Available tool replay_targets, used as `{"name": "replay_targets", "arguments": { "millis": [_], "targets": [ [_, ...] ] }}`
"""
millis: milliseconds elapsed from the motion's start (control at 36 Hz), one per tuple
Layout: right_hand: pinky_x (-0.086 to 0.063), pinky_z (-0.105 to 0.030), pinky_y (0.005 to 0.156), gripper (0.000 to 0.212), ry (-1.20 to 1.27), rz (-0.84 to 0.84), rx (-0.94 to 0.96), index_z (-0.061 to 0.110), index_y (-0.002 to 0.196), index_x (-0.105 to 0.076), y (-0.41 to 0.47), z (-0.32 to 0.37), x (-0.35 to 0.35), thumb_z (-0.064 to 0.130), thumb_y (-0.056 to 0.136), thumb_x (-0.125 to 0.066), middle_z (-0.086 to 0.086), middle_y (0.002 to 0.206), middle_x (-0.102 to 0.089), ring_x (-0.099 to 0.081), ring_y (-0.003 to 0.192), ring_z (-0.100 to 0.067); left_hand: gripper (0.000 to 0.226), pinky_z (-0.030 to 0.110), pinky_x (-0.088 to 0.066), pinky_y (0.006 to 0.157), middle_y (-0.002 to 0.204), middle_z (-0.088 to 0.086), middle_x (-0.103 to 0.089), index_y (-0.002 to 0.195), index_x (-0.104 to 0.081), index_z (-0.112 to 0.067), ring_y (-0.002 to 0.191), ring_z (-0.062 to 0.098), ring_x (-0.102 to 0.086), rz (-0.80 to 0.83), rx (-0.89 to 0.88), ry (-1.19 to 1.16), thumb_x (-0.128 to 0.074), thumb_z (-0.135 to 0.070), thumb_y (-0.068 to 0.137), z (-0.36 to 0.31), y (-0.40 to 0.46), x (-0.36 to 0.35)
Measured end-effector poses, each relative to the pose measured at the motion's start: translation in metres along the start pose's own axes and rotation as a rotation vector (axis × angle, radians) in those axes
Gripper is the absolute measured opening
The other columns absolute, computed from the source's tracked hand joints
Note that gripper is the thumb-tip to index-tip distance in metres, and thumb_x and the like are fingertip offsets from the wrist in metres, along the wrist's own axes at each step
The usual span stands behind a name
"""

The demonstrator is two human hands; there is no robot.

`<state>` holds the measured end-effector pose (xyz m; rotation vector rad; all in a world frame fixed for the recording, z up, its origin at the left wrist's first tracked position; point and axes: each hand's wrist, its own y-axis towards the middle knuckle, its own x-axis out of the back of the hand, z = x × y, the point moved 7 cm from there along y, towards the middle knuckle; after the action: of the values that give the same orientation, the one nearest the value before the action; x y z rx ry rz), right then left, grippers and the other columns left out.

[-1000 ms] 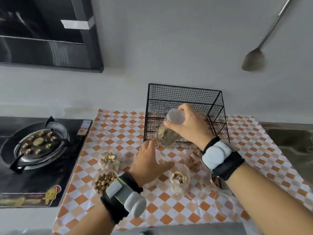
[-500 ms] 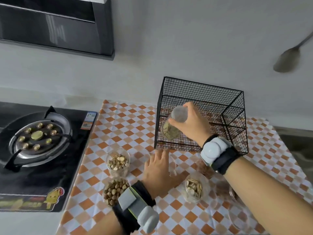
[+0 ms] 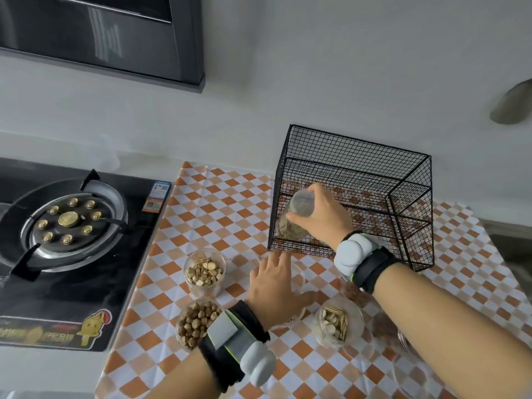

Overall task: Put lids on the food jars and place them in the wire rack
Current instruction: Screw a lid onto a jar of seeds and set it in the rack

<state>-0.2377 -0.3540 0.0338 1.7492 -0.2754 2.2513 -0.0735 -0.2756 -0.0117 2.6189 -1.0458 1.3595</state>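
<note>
A black wire rack (image 3: 408,180) stands on the checked cloth with its open side towards me. My right hand (image 3: 324,218) grips a lidded clear jar (image 3: 293,223) of pale food by its top, holding it inside the rack's left front corner, tilted. My left hand (image 3: 273,280) rests flat, fingers straight, on a clear lid or jar on the cloth; what lies beneath it is mostly hidden. Three open jars stand near: one with pale nuts (image 3: 205,272), one with brown nuts (image 3: 194,322), one with seeds (image 3: 335,319).
A black gas stove (image 3: 66,223) sits left of the orange-and-white checked cloth (image 3: 218,208). More clear jars or lids (image 3: 403,341) lie partly under my right forearm. A range hood (image 3: 100,38) hangs at upper left, a spatula (image 3: 511,103) on the wall at right.
My right hand has carried the lidded jar forward and down into the rack's left front part. My left hand stayed on the cloth in front of the rack.
</note>
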Motion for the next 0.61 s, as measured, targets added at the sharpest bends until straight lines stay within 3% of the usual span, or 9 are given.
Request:
{"name": "replay_targets", "arguments": {
  "millis": [361, 611],
  "targets": [
    [-0.044, -0.031, 0.069, 0.072, -0.019, 0.048, 0.008, 0.025, 0.127, -0.04, 0.002, 0.001, -0.02, 0.069, 0.079, -0.072, -0.001, 0.134, -0.055, -0.066, 0.102, -0.027, 0.094, 0.044, -0.029, 0.118, 0.157, -0.002, -0.031, 0.158, -0.022, -0.023, 0.141, 0.022, -0.036, 0.014, -0.009, -0.006, -0.066, -0.064, 0.086, -0.002, 0.003, -0.001],
    [-0.052, -0.035, 0.074, 0.074, -0.017, 0.063, -0.005, 0.028, 0.129, -0.04, 0.002, 0.005, -0.02, 0.072, 0.078, -0.07, 0.0, 0.137, -0.054, -0.065, 0.106, -0.026, 0.094, 0.044, -0.028, 0.119, 0.157, -0.004, -0.031, 0.159, -0.022, -0.024, 0.142, 0.021, -0.035, 0.003, -0.009, -0.016, -0.066, -0.064, 0.086, 0.001, 0.001, -0.001]
  ]
}}
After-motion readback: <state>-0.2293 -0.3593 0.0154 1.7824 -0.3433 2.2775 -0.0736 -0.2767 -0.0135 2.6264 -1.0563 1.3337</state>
